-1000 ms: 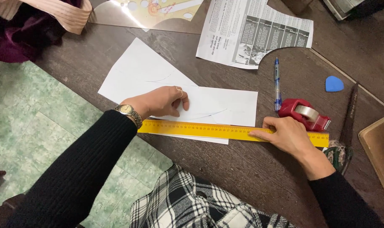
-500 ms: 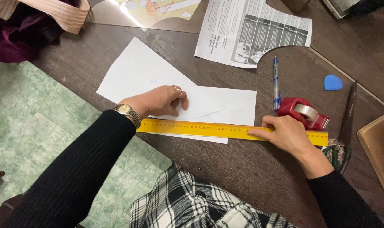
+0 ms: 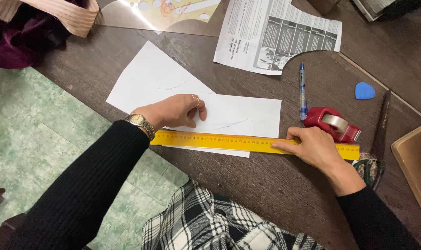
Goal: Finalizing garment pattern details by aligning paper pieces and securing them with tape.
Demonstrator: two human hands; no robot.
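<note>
Yellow ruler (image 3: pixel 229 141), the one ruler we have, lies flat along the near edge of the white paper on the dark wooden table (image 3: pixel 275 194). Our right hand (image 3: pixel 314 147) presses down on its right part with fingers spread flat, not curled around it. Our left hand (image 3: pixel 175 111) rests on the paper just above the ruler's left end, fingers loosely bent and holding nothing; we count one watch (image 3: pixel 138 121) on that wrist and two rings on the fingers.

We count two white sheets: a narrow strip (image 3: pixel 240 118) under the ruler and a larger angled sheet (image 3: pixel 148 81) beneath the left hand. Just beyond the right hand sits one red tape dispenser (image 3: pixel 331 123), with one blue pen (image 3: pixel 302 90) beside it. Farther right we see one blue piece of chalk (image 3: pixel 364 90) and one pair of scissors (image 3: pixel 376 148). One printed page (image 3: pixel 275 32) lies at the far edge, and one clear curve template (image 3: pixel 164 14) to its left.
</note>
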